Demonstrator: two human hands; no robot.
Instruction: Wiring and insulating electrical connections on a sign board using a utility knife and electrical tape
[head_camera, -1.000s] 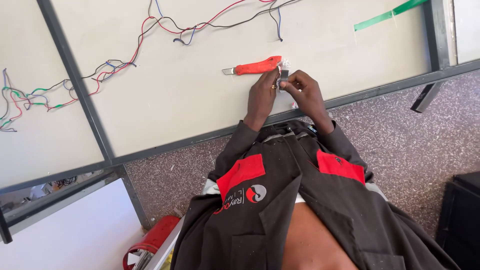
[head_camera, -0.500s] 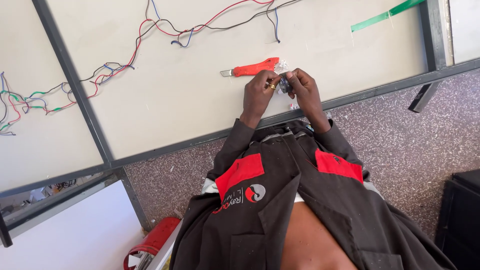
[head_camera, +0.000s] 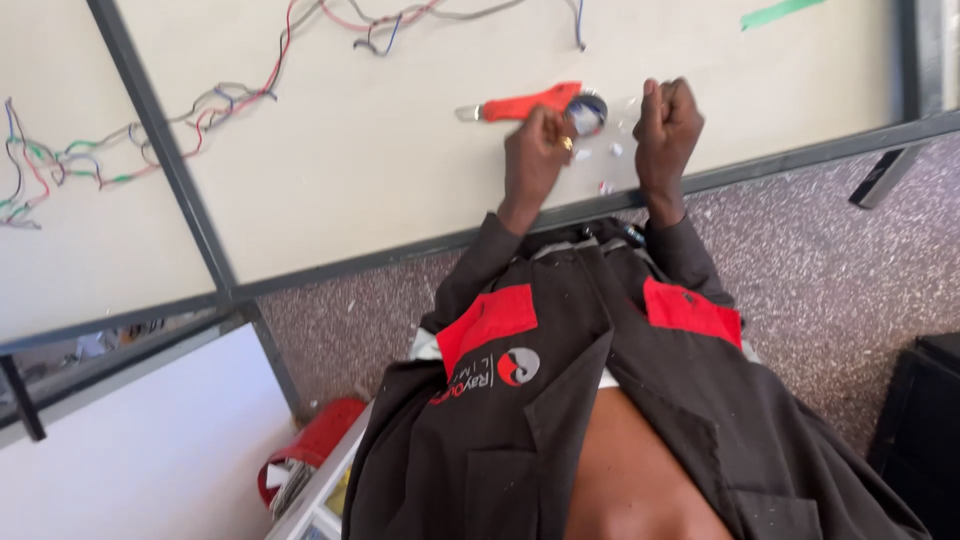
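Observation:
My left hand (head_camera: 535, 150) is curled at a small round grey roll (head_camera: 587, 112) that looks like tape, pinching it at the edge of the pale tabletop (head_camera: 380, 170). About a hand's width to the right, my right hand (head_camera: 668, 125) is a closed fist. A faint clear strip seems to stretch from the roll to that fist. An orange-handled utility knife (head_camera: 525, 103) lies on the table just beyond my left hand. Small white scraps (head_camera: 612, 150) lie between the hands.
Coloured wires (head_camera: 200, 110) trail across the table's far left and top. A green strip (head_camera: 780, 12) lies at the top right. Dark metal framing (head_camera: 170, 170) borders the panels. Below are speckled floor, a red container (head_camera: 310, 445) and a black box (head_camera: 925, 420).
My hands were pressed together over a small object by the knife. They have now come apart, the right fist moving right and the roll staying at the left hand.

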